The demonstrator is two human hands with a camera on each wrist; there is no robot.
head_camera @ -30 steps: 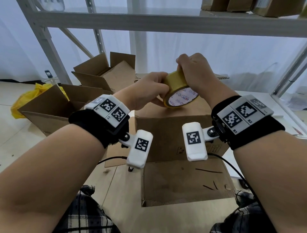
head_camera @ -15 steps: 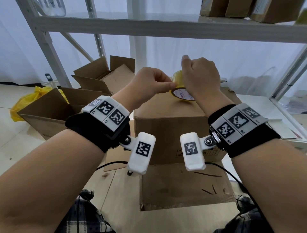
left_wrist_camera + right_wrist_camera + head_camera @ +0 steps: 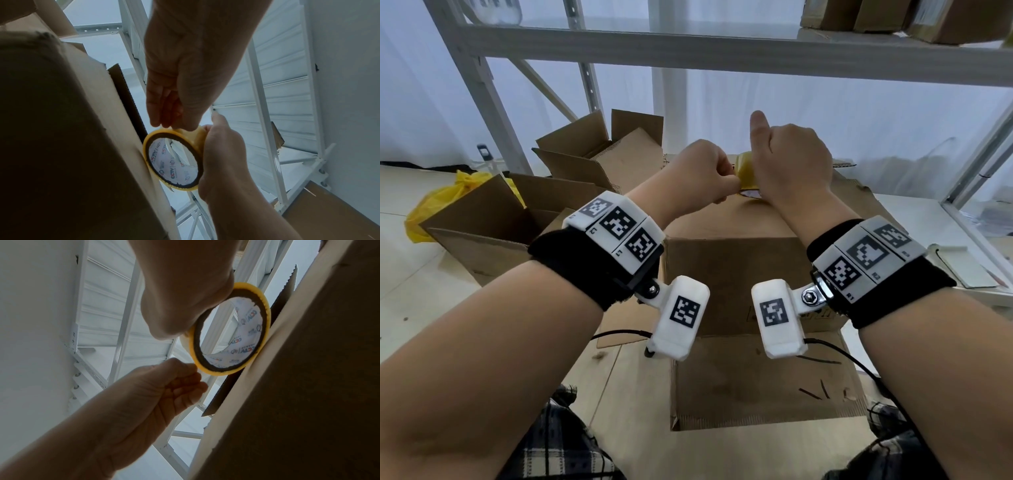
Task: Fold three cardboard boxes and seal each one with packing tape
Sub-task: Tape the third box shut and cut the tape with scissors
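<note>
Head view: the roll of tape (image 3: 745, 170) stands on edge on top of the closed cardboard box (image 3: 736, 284), mostly hidden between both hands. Right hand (image 3: 792, 168) is curled round the roll, its thumb raised. Left hand (image 3: 700, 178) is closed, its fingertips pinching at the roll's near side. Left wrist view shows what the head view hides: the roll's open core, printed inside, faces the camera, its axis lying level along the box top, rim touching the cardboard. The tape end itself is not discernible.
</note>
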